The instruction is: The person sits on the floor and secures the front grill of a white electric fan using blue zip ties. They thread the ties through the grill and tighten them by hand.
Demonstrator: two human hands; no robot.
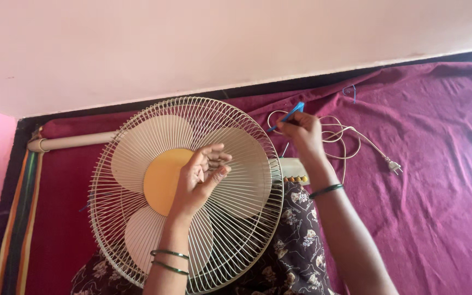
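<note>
Fingers [214, 161] of the left hand [198, 180] rest loosely curled on the fan grille [137, 164]. Right hand [301, 134] pinches a blue tool [290, 114] just beyond the grille's right rim, its long axis pointing toward the bed's far edge.

Working surface is a maroon cloth [443, 164], creased, spread flat up to the wall. On it: my fan [187, 191] lying grille-up, its white pole [72, 142] running left along the top edge, the white cord [345, 136] in loose loops right of the fan, plug [393, 165] at its end. Striped cloth [20, 218] along the left edge
</note>
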